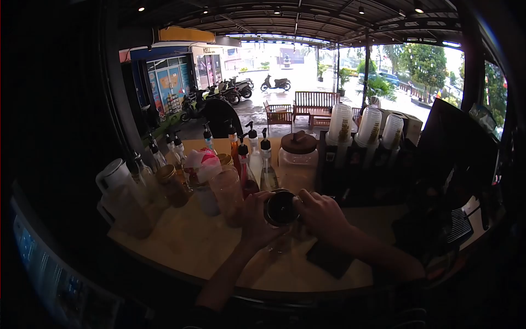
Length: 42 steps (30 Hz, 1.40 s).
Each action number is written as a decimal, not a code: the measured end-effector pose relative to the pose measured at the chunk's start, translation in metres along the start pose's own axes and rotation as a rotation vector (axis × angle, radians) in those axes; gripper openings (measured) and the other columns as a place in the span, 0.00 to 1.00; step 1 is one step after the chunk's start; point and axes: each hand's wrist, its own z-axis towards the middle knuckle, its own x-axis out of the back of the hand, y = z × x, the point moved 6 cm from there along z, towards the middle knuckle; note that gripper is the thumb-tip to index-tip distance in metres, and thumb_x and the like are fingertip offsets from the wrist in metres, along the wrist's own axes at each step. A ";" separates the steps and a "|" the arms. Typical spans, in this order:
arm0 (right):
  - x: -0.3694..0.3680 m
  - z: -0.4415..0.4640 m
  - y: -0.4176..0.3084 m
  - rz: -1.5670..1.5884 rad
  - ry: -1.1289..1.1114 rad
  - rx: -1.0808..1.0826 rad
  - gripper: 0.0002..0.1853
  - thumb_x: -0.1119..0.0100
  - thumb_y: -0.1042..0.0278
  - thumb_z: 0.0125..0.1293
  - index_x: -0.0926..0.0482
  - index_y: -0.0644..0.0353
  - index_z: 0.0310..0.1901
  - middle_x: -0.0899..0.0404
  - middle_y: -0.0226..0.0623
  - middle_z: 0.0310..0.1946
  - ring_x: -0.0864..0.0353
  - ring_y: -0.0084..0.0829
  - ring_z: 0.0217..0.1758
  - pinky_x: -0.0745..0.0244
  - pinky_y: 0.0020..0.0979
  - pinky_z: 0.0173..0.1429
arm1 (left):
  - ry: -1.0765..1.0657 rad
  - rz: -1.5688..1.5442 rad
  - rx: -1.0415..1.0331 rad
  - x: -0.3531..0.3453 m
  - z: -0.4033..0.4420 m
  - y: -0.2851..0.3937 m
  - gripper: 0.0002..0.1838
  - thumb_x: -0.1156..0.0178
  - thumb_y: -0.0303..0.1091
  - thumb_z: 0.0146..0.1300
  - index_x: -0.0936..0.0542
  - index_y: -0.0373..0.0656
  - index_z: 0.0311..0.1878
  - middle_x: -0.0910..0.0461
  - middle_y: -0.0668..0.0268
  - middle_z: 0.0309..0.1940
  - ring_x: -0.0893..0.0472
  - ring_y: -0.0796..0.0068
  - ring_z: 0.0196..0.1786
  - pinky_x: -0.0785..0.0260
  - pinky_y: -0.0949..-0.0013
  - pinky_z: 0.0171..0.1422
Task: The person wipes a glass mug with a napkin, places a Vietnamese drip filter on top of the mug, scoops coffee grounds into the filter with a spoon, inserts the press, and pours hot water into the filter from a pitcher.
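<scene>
Over the counter, my left hand (255, 217) is wrapped around the side of a round container with a dark inside (282, 208), its mouth turned up toward me. My right hand (320, 213) is closed at the container's right rim, fingers pinched together. Whether they grip the rim or some small thing is too dark to tell. Below the container, a clear glass (280, 245) seems to stand on the counter, partly hidden. A dark flat mat (330, 259) lies under my right forearm.
Several pump bottles (266, 167) and a clear plastic pitcher (226, 189) stand behind and left of my hands. White jugs (123, 200) are at far left. A lidded glass jar (298, 159) and stacked plastic cups (341, 125) line the back. A dark screen (449, 137) rises at right.
</scene>
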 end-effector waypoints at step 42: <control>0.014 0.014 -0.013 -0.242 0.054 0.417 0.06 0.43 0.65 0.54 0.21 0.51 0.34 0.26 0.26 0.45 0.29 0.27 0.54 0.37 0.39 0.61 | -0.236 0.035 -0.126 0.013 0.014 0.010 0.42 0.25 0.42 0.35 0.33 0.46 0.57 0.30 0.62 0.54 0.32 0.56 0.61 0.53 0.50 0.73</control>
